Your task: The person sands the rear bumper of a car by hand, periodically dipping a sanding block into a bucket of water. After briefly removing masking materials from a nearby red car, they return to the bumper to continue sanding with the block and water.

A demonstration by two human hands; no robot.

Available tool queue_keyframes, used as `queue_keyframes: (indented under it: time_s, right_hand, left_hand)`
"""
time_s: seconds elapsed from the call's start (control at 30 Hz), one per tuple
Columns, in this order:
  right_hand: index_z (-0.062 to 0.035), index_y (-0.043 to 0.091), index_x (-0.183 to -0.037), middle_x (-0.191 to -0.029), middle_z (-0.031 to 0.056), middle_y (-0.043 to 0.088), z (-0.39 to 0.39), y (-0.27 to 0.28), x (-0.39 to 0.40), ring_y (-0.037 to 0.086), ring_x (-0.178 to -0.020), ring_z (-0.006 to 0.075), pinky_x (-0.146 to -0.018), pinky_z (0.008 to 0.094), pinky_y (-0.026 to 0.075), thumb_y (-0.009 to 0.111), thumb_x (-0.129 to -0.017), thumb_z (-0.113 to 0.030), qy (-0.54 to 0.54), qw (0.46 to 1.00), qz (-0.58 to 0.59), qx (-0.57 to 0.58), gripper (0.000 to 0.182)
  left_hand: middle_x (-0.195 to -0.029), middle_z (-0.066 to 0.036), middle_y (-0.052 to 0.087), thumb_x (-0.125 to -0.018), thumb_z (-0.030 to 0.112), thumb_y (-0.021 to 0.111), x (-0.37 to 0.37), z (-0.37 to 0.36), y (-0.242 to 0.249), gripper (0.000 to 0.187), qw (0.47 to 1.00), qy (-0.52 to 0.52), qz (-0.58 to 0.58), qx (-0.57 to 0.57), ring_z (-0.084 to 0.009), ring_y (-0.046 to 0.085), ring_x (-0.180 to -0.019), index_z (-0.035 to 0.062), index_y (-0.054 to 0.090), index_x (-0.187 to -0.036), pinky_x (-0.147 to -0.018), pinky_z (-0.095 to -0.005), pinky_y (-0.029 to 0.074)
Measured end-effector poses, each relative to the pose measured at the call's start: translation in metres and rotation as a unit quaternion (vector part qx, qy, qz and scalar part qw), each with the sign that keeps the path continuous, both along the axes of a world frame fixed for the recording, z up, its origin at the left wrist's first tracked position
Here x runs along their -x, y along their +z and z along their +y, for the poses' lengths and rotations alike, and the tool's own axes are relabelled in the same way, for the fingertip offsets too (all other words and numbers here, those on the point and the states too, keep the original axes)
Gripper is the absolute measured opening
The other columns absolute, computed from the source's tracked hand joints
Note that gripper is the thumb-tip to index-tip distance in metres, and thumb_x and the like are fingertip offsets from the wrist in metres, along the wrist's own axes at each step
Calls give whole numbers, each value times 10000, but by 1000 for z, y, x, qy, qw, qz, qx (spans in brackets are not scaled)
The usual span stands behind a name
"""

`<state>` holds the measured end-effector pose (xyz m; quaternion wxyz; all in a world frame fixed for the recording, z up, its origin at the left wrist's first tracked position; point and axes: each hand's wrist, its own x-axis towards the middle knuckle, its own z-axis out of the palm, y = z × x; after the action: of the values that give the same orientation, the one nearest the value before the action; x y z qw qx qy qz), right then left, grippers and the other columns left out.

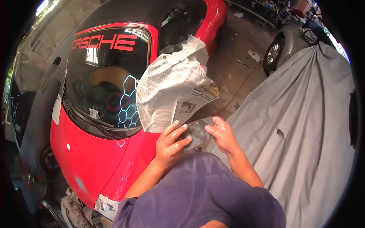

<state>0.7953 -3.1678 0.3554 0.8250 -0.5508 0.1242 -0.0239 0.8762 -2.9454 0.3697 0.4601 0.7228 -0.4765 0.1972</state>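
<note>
Both hands hold a small dark grey, wet-looking sheet [198,133] in front of the chest. My left hand [170,143] grips its left edge, the fingers on its upper face. At its upper right corner, my right hand [222,135] pinches the sheet between thumb and fingers. Just beyond the hands, crumpled newspaper [163,91] covers the side mirror area of a red car [91,152]. The car's windshield [110,76] carries red lettering and light blue hexagon outlines.
A grey cloth cover [296,114] drapes over something large on the right. Behind it stands a grey car [291,41]. A hose [241,85] runs along the floor. More newspaper [106,205] is on the red car's front, beside a crumpled cloth [74,209].
</note>
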Motion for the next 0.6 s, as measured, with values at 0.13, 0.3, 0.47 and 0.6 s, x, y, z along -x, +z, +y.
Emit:
queue_keyframes:
  time_s: [0.13, 0.3, 0.47, 0.6]
  right_hand:
    - [-16, 615, -1199, -1090, 64, 698, -13, -6, 10, 663, -955, 123, -829, 289, 546, 590, -1061, -114, 42, 998, 44, 16, 172]
    - [5, 603, -1282, -1108, 128, 731, -53, -66, 31, 702, -965, 168, -838, 306, 561, 593, -1062, -224, 1, 975, 194, 110, 317]
    - [11, 609, -1247, -1131, 181, 735, -91, -203, 103, 713, -1004, 293, -880, 400, 549, 605, -1030, -288, -39, 897, 329, 292, 370]
    - [19, 645, -1157, -1160, 221, 717, -92, -294, 201, 669, -1095, 418, -955, 496, 516, 595, -1014, -356, 44, 762, 471, 442, 404]
  left_hand:
    - [-1202, -130, 742, -745, -94, 677, -9, 9, -9, 332, 998, 31, 62, 8, -356, 653, -1246, 96, 756, -1005, -1036, -440, 542]
    - [-1134, -106, 714, -912, -93, 580, -69, 74, -37, 219, 905, 236, 287, 206, -253, 683, -1060, 8, 691, -1072, -1007, -381, 527]
    - [-1331, -186, 573, -1004, 268, 689, -186, 187, -89, 636, 775, 365, 386, 342, -259, 571, -1209, -15, 406, -1498, -1045, -406, 482]
    - [-1663, -324, 195, -957, 478, 709, -214, 183, -122, 1049, 711, 632, 292, 101, -416, 290, -1529, -133, 139, -1592, -1258, -465, 265]
